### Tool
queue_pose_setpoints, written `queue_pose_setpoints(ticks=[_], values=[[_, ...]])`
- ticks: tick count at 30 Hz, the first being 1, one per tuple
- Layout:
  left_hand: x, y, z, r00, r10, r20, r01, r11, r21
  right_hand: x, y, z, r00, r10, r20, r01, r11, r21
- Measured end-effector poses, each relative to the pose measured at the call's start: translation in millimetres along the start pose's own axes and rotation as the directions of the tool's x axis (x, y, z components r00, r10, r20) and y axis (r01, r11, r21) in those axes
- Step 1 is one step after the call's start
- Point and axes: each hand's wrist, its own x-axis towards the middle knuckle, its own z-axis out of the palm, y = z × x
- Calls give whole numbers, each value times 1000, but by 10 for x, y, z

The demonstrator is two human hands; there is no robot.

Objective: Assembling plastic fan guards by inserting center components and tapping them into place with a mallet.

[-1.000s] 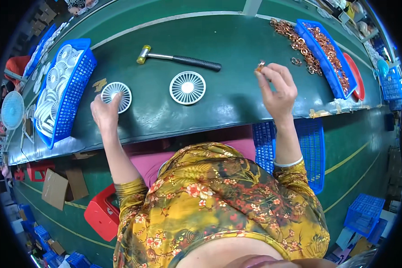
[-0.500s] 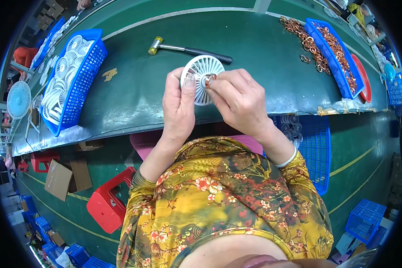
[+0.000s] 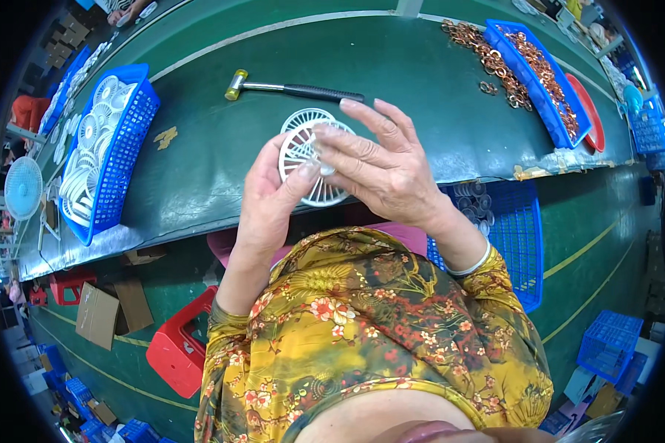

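Note:
My left hand [image 3: 266, 188] grips a white spoked plastic disc [image 3: 326, 195] by its left side, thumb pressed near the hub. My right hand [image 3: 388, 159] is over the disc's right part, fingers apart, some raised and some at or close to the hub. Whether they touch it, I cannot tell. Just beyond, partly covered by the held disc, is a second white spoked disc [image 3: 307, 116]; whether it lies on the table or is held too is unclear. A mallet [image 3: 295, 89] with a yellowish head and black grip lies past my hands.
At left on the green table [image 3: 207, 148] stands a blue basket [image 3: 129, 148] of white discs. A blue basket [image 3: 528, 85] of copper-coloured rings stands at right, loose rings [image 3: 488, 60] beside it. Below the edge are another blue basket [image 3: 521, 229] and a red stool [image 3: 174, 351].
My right fingers have spread from their pinch on a copper-coloured ring at the hub; that ring is not visible now. A second disc shows behind the held one. The whole view has shifted slightly.

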Motion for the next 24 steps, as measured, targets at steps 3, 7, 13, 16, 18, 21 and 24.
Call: queue_pose_setpoints(ticks=[3, 7, 13, 16, 18, 21, 24], values=[[-12, -60, 24, 1000, -23, 0, 23, 1000, 11, -37, 51, -57, 999, -37, 15, 35, 992, 118], [-36, -193, 25, 981, 195, 13, -191, 943, 273, -160, 18, 105, 986, 150, -68, -86, 822, 563], [31, -261, -44, 647, 584, 490, -707, 221, 672, -281, 72, 55, 991, 128, 35, -113, 683, 722], [26, -317, -49, 571, 579, 582, -783, 170, 598, -308, 164, -39, 997, 60, 42, -71, 652, 755], [33, -336, -57, 563, 555, 612, -808, 217, 547, -309, 183, -100, 996, 69, 60, -90, 660, 746], [111, -366, -84, 555, 500, 665, -818, 183, 545, -337, 343, -127, 925, 184, 334, -372, 628, 684], [195, -491, -287, 532, 652, 541, -724, 18, 690, -332, 913, -137, 783, 505, 363, -619, 577, 532]])
